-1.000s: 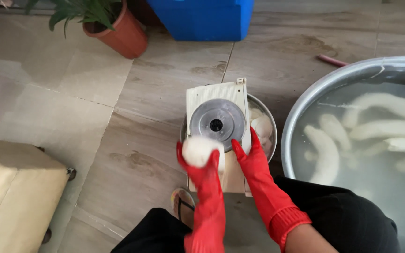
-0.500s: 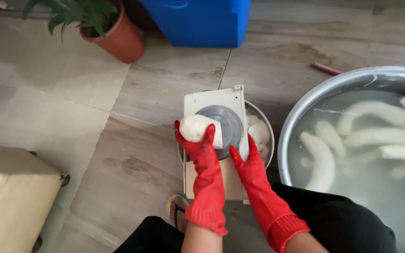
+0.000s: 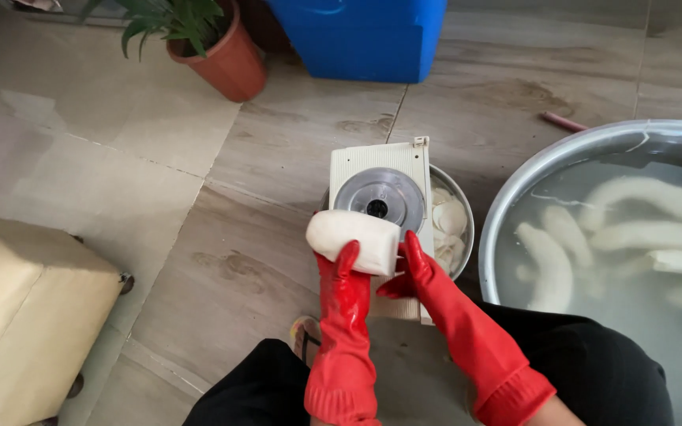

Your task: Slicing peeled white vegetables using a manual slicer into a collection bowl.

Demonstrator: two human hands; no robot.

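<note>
Both my hands wear red rubber gloves. My left hand (image 3: 344, 278) grips a peeled white root piece (image 3: 354, 241), holding it sideways just below the round metal blade disc (image 3: 378, 199) of a cream slicer board (image 3: 380, 162). My right hand (image 3: 414, 268) touches the right end of the same white piece and rests on the board's lower part. The board lies across a small metal bowl (image 3: 464, 213) holding several thin white slices.
A large metal basin (image 3: 515, 185) of water with several peeled white roots stands at the right. A potted plant (image 3: 219, 55) and a blue container (image 3: 361, 35) are at the back. A beige cushioned stool (image 3: 25, 315) sits at the left. My dark-trousered knees are at the bottom.
The white piece was upright against the blade disc; now it lies sideways lower on the board, and my right hand has come onto its end.
</note>
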